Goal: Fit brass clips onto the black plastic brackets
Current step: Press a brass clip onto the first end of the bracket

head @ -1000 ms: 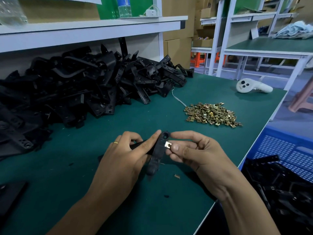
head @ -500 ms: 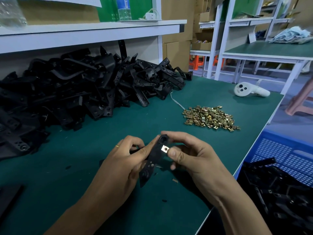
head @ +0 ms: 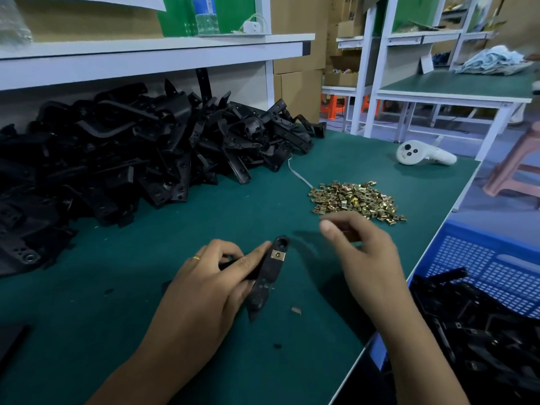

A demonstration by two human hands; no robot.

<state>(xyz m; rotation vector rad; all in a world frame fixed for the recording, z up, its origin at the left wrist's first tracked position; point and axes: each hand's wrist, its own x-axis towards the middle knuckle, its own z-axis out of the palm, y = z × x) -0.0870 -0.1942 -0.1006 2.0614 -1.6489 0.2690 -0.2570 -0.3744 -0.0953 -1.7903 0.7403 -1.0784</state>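
Brass clips (head: 357,201), tiny, light and judged easily dropped unless pinched by the edges, are seen heaped glinting at centre right of the green surface (head: 204,217), while one black bracket (head: 264,283), stiff-looking and already clipped, is gripped by the left hand (head: 204,290) as the right hand (head: 368,258) is held loosely curled, apparently empty.

Small factory assembly shop, by the look of it.
Green-topped workbenches (head: 263,217) held bracket heaps (head: 131,153) at 10 o'clock, cartons (head: 298,92) at 12.
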